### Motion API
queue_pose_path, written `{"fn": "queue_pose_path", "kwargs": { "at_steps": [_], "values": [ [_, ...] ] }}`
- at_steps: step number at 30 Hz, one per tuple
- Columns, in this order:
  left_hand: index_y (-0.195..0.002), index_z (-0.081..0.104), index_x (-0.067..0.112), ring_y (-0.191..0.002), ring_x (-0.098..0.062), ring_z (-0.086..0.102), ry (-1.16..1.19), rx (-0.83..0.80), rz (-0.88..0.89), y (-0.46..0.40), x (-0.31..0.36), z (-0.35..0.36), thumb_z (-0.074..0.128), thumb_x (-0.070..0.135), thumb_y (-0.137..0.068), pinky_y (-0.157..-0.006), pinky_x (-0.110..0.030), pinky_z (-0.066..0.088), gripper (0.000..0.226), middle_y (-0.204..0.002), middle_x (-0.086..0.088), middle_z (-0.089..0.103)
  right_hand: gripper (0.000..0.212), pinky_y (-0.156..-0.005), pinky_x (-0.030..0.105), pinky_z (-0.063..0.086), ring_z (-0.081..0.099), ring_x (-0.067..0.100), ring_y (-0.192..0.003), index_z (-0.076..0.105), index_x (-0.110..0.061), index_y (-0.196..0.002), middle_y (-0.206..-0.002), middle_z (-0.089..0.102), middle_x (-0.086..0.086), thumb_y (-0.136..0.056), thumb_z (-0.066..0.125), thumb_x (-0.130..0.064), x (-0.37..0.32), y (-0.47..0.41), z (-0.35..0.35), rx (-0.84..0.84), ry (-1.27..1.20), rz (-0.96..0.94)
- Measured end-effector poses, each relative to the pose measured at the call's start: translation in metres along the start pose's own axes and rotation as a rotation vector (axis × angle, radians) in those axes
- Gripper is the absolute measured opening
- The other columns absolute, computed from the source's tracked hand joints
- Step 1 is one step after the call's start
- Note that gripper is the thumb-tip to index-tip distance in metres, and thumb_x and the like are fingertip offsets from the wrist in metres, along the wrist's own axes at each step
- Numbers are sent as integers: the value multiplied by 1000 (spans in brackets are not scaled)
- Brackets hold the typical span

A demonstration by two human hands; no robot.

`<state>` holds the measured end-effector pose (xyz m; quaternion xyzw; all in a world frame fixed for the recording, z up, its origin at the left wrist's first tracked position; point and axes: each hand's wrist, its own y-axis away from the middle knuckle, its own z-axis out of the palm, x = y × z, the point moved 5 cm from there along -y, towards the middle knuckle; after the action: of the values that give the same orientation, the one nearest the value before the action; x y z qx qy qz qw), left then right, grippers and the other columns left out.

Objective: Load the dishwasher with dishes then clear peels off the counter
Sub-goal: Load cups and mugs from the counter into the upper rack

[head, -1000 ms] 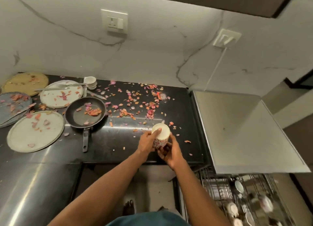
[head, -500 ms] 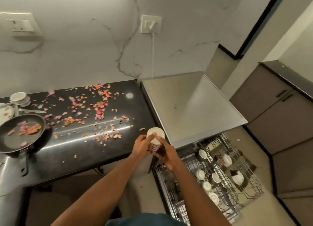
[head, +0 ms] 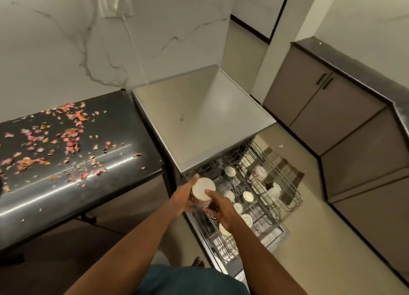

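Fingers (head: 209, 192) of both hands around patterned cup (head: 203, 191) above dishwasher rack (head: 274, 204)

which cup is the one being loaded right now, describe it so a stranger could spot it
Start at the pulled-out dishwasher rack below the grey appliance top. At its near left corner, the cup is the one held between the left hand and the right hand. Unlike the other cups sitting in the wires, it is held above the rack, pale base up, with a patterned side.

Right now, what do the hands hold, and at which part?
Both hands, left and right, grip one patterned cup by its sides, base upward.
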<state>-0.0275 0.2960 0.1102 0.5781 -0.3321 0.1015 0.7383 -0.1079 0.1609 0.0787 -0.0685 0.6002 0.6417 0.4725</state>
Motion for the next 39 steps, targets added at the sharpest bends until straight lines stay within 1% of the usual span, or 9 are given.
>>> {"fn": "queue_pose_path", "kwargs": {
  "at_steps": [6, 13, 17, 21, 25, 28, 31, 33, 39],
  "values": [
    [-105, 73, 12, -82, -32, 75, -278, 10, -53, -19, -13, 44, 78, 61, -76, -69, -43, 62, 57, -90, -12, 77, 40, -97, 48, 56, 73, 24, -94, 67, -4, -123, -110, 76, 15, -88, 80, -19, 20, 10, -46, 87, -5, -12],
    [-109, 69, 7, -90, -37, 72, -424, -63, -265, -56, -31, 74, 91, 44, -65, -71, -53, 61, 61, -101, -19, 74, 58, -88, 45, 63, 73, 21, -105, 69, -23, -119, -115, 75, 3, -67, 92, -33, 26, 0, -81, 128, 189, -59],
    [-115, 67, 9, -101, -40, 68, -441, -80, -373, -81, -42, 80, 94, 39, -47, -82, -59, 57, 79, -113, -22, 69, 48, -73, 26, 59, 72, 16, -99, 70, -20, -117, -110, 75, 1, -74, 90, -24, 28, -8, -92, 162, 244, -64],
    [-118, 66, 14, -101, -39, 69, -447, -66, -456, -123, -58, 77, 100, 38, -28, -78, -61, 57, 100, -115, -19, 70, 53, -84, 30, 61, 72, 15, -103, 69, -23, -121, -112, 76, -4, -73, 92, -25, 38, -30, -103, 211, 258, -33],
    [-118, 62, 14, -98, -40, 68, -508, 29, -417, -181, -69, 63, 95, 41, -25, -71, -66, 57, 103, -114, -16, 67, 62, -83, 17, 54, 70, 6, -102, 66, -29, -124, -113, 73, -13, -69, 92, -46, 38, -53, -101, 288, 342, -33],
    [-108, 65, 6, -93, -36, 70, -559, 123, -366, -184, -45, 66, 90, 48, -24, -71, -61, 60, 97, -109, -14, 69, 44, -70, 4, 45, 63, -7, -86, 65, -29, -115, -98, 68, -20, -79, 88, -36, 31, -70, -94, 353, 405, -42],
    [-101, 61, 4, -93, -34, 68, -590, 172, -350, -196, -28, 69, 94, 45, -50, -78, -52, 62, 73, -108, -15, 67, 34, -80, 20, 52, 67, 9, -90, 66, -21, -116, -101, 71, -9, -87, 81, -29, 33, -93, -82, 402, 403, -13],
    [-108, 63, 1, -90, -32, 69, -597, 205, -352, -214, -27, 64, 91, 50, -40, -75, -51, 62, 89, -110, -15, 68, 44, -91, 37, 57, 70, 18, -102, 67, -18, -126, -113, 74, -2, -85, 78, -25, 41, -111, -75, 426, 376, 28],
    [-125, 58, -2, -99, -35, 68, -701, 197, -366, -270, -32, 65, 90, 41, -60, -82, -46, 61, 85, -121, -17, 66, 56, -94, 32, 56, 70, 12, -102, 59, -20, -139, -120, 73, -2, -86, 77, -22, 58, -151, -70, 362, 322, 85]
  ]
}}
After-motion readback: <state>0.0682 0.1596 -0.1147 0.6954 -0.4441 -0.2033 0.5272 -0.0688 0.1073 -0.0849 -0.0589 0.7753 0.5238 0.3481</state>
